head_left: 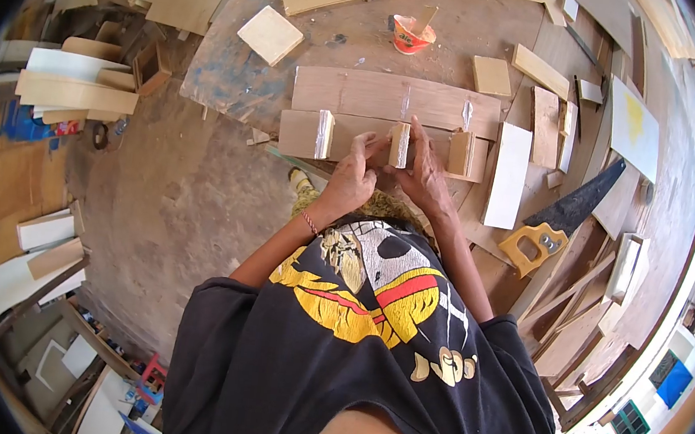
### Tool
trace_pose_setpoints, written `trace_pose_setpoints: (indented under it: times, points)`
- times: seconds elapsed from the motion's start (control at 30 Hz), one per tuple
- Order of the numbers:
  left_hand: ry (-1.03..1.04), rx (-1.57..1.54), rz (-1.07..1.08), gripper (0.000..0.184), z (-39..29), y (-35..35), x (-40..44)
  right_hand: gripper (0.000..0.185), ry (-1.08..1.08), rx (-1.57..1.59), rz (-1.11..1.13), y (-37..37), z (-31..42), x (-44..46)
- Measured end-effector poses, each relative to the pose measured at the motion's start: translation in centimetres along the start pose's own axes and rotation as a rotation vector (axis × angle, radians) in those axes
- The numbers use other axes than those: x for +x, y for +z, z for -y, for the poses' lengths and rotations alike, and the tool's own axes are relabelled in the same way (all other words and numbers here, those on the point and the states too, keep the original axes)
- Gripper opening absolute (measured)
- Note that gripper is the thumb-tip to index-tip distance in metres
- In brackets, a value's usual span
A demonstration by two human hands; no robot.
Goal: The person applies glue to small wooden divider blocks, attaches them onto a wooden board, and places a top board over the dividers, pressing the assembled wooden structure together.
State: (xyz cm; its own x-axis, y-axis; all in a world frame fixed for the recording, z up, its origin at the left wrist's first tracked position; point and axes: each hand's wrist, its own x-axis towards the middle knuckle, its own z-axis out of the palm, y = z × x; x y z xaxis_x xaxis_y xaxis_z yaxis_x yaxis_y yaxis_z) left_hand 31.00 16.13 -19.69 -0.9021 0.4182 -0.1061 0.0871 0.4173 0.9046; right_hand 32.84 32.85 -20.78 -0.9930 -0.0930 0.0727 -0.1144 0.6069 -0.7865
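Two long boards lie side by side on the workbench, the far board with streaks of white glue and the near board closer to me. Three small wooden blocks stand on the near board: a left block with a white-smeared edge, a middle block with glue on its top edge, and a right block. My left hand touches the left side of the middle block. At its right side is my right hand, index finger stretched along it. Both hands seem closed around this block.
A red cup with a stick stands beyond the boards on the workbench. A handsaw lies at the right, beside a white board and wood offcuts. Stacked wood pieces are at the left.
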Motion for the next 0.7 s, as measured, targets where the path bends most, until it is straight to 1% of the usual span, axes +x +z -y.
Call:
trace_pose_setpoints:
  times: [0.13, 0.2, 0.43, 0.5, 0.63, 0.7]
  points:
    - [-0.017, 0.005, 0.016, 0.051, 0.59, 0.09, 0.10, 0.095, -0.003, -0.014, -0.013, 0.09, 0.12, 0.04]
    - [0.034, 0.040, -0.004, 0.051, 0.43, 0.06, 0.19, 0.094, 0.003, -0.011, -0.022, 0.26, -0.04, -0.03]
    - [0.053, 0.025, -0.007, 0.051, 0.27, 0.01, 0.19, 0.092, 0.004, -0.035, -0.021, 0.19, 0.26, -0.01]
    - [-0.016, -0.017, 0.011, 0.051, -0.12, -0.08, 0.20, 0.090, 0.015, 0.011, -0.007, 0.28, 0.26, -0.04]
    - [0.005, 0.033, 0.001, 0.051, -0.07, -0.03, 0.17, 0.089, 0.025, -0.032, -0.003, 0.16, 0.41, -0.12]
    - [-0.058, -0.043, 0.029, 0.056, 0.00, -0.09, 0.15, 0.088, -0.003, -0.034, -0.007, 0.19, 0.29, -0.01]
